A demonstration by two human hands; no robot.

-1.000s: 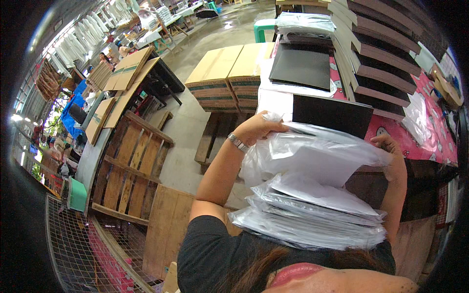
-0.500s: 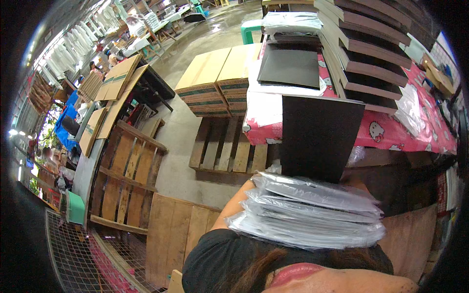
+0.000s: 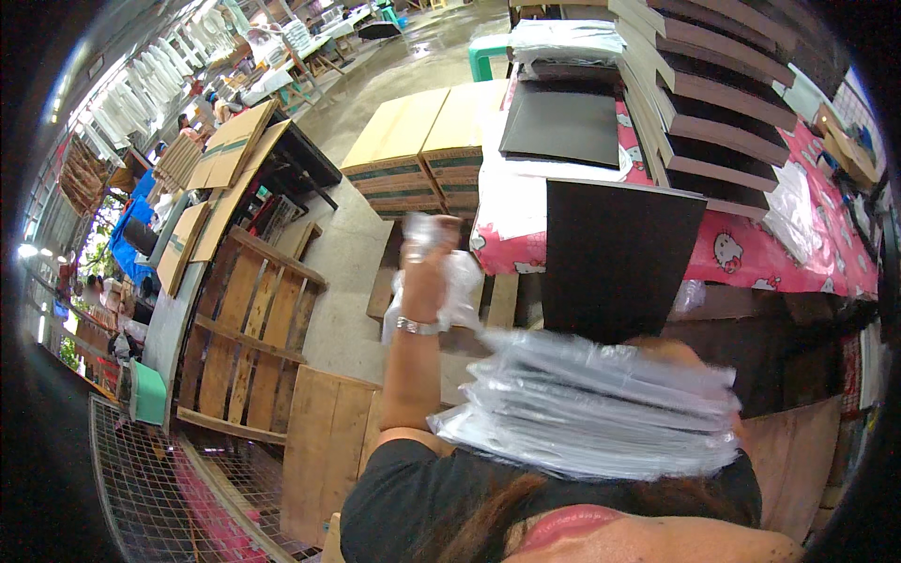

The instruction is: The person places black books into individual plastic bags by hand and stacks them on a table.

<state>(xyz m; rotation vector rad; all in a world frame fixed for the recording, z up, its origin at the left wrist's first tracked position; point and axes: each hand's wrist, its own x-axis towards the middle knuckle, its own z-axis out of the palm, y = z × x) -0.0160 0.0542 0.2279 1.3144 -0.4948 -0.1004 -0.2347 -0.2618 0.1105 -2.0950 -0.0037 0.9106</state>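
Note:
My left hand (image 3: 434, 246) is raised out to the left, over the gap beside the table, its fingers closed on a crumpled clear plastic bag (image 3: 460, 289); a metal watch circles the wrist. A thick stack of clear plastic sleeves (image 3: 591, 413) rests close against my chest. Just beyond the stack, a large black-covered panel or book (image 3: 615, 258) stands upright against the table's front edge. A blurred bit of my right arm shows behind the stack, near the panel's lower right, but the fingers of my right hand are hidden.
The table has a pink cartoon-print cloth (image 3: 807, 258), a tall stack of black-covered books (image 3: 718, 122), a flat black cover (image 3: 563, 127) and plastic-wrapped packs (image 3: 563, 42). Cardboard boxes (image 3: 399, 131) sit on a wooden pallet. Another pallet (image 3: 249, 328) leans at left. People work farther back.
My left arm has swung out to the left from behind the stack, carrying a clear plastic bag. The black panel and the stack stay almost where they were.

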